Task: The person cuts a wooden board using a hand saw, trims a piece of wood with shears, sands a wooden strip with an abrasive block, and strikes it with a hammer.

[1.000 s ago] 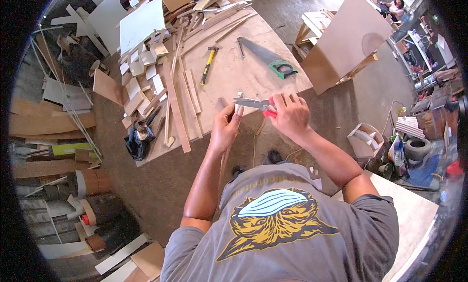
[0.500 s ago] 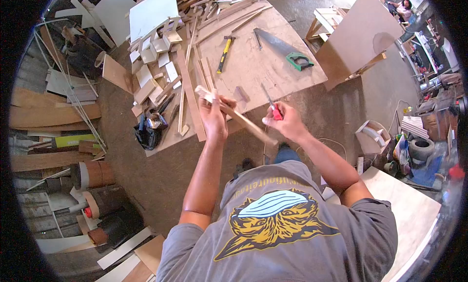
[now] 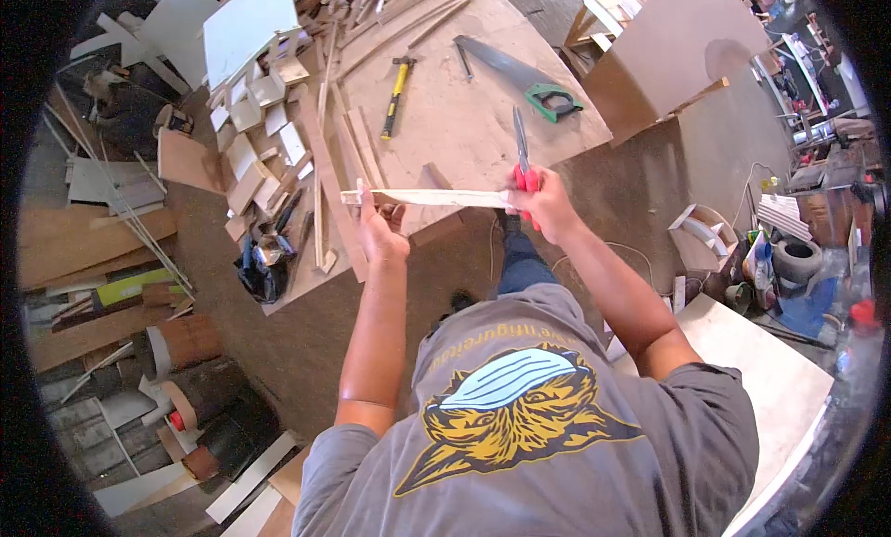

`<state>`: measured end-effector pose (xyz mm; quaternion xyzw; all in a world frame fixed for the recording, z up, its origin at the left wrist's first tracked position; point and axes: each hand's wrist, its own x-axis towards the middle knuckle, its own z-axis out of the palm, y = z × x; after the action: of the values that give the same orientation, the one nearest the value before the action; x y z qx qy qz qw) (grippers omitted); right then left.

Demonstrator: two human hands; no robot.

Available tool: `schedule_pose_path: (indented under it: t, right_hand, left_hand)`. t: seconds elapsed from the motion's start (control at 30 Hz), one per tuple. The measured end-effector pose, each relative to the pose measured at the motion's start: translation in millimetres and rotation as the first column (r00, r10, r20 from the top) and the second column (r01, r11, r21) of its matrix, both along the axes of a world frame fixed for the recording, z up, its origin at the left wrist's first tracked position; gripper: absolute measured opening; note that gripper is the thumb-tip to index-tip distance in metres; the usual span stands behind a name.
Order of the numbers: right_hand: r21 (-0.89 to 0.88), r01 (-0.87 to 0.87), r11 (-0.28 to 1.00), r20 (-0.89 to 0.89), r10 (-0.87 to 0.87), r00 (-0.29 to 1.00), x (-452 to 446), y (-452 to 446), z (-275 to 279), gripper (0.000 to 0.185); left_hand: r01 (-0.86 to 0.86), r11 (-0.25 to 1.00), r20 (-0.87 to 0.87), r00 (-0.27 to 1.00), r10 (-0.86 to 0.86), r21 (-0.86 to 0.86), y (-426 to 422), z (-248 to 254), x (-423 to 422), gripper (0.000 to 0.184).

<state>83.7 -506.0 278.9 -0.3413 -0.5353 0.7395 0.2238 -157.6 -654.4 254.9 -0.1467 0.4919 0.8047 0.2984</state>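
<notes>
In your left hand (image 3: 382, 232), the grip pinched a thin wooden strip (image 3: 436, 198) near one end, and the strip reached across to your right hand (image 3: 549, 207). There the grip was closed around the red-handled shears (image 3: 526, 178), blades pointing away from you, with your thumb at the strip's other end. Beyond, on the table (image 3: 473, 101), lay a yellow-and-black hammer (image 3: 396, 98) and, to its right, a green-handled saw (image 3: 506, 70). Wood offcuts (image 3: 267, 91) were heaped along the table's left side.
</notes>
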Motion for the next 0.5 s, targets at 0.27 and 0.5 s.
schedule_pose_path:
  t: [0.27, 0.5]
  right_hand:
    - [-0.195, -0.078, 0.978, -0.166, 0.046, 0.985, -35, 155, -3, 0.033]
    - [-0.207, -0.193, 0.959, -0.226, 0.145, 0.963, -66, 252, -7, 0.031]
  left_hand:
    - [-0.199, 0.972, 0.161, 0.963, 0.217, -0.121, 92, -39, -34, 0.020]
    - [-0.192, 0.970, 0.220, 0.950, 0.222, -0.149, 165, -92, -36, 0.028]
